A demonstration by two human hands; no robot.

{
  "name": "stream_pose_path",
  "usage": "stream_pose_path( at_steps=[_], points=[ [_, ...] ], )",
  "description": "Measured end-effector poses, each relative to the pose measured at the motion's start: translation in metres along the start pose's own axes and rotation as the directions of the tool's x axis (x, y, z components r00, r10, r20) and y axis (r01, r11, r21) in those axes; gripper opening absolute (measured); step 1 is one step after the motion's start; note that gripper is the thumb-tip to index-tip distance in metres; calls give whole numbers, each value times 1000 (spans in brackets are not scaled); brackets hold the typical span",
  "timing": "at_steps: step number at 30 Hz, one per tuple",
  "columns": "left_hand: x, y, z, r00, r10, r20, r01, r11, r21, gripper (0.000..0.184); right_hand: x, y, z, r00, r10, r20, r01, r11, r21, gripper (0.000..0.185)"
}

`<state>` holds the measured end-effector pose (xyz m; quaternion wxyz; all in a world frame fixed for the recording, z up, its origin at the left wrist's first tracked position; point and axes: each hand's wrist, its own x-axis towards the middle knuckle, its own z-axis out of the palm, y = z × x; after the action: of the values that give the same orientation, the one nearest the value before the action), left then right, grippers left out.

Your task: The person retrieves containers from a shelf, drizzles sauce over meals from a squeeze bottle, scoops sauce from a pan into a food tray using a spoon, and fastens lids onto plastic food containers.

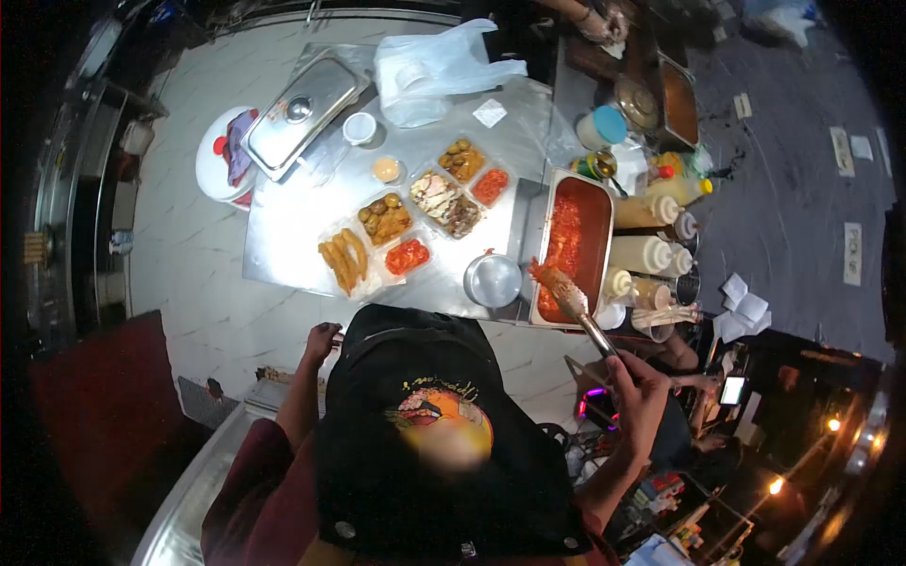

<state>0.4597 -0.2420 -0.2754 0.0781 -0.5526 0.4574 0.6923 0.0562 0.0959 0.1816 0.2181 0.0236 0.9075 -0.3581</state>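
My right hand (639,396) is closed round the handle of metal tongs (592,330). The tongs' tips hold some red food over the near edge of a steel pan (604,222) with red food (564,236) in it. A round metal bowl (493,280) stands left of the pan. Further left are clear trays with fried pieces (343,261), potatoes (385,219), red food (408,256) and a sauced dish (445,203). My left hand (324,341) is low by the counter's front edge, beside the apron; its fingers are bent and what they hold, if anything, is too small to make out.
Squeeze bottles (642,253) line the pan's right side. A lidded steel pan (302,108), a white cup (360,129) and a plastic bag (434,75) are at the back. Another person's hand (604,26) is at the top. Someone near a lit phone (732,390) is at lower right.
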Motion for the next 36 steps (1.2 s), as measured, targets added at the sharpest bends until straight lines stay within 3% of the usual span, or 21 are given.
stream_pose_path(
  at_steps=[4,7,10,13,17,22,26,30,36],
  points=[
    [-9,-3,4,999,-21,-44,18,998,-67,29,13,-22,29,960,-233,156,243,969,-47,25],
    [-16,-21,1,997,0,-72,-11,988,-153,29,26,-41,60,910,-286,300,348,921,-176,27],
    [-15,-58,-6,995,-53,-89,29,970,-243,29,38,-48,104,840,-402,364,476,868,-139,25],
    [-34,-83,-10,992,-38,-118,-2,947,-321,30,48,-68,145,731,-462,503,626,747,-223,23],
    [-64,-102,-12,967,-169,-193,75,906,-417,30,63,-61,199,647,-538,540,739,616,-272,19],
    [-77,-139,-7,947,-223,-230,79,858,-507,30,60,-68,216,634,-477,608,765,505,-401,21],
    [-80,-146,-1,954,-191,-230,50,861,-506,31,50,-80,206,557,-543,629,829,401,-390,21],
    [-67,-131,-6,970,-97,-224,-24,876,-481,32,48,-78,221,562,-575,595,827,418,-377,19],
    [-50,-75,-32,957,-88,-276,-28,920,-392,31,53,-60,236,523,-641,562,852,393,-345,16]
  ],
)
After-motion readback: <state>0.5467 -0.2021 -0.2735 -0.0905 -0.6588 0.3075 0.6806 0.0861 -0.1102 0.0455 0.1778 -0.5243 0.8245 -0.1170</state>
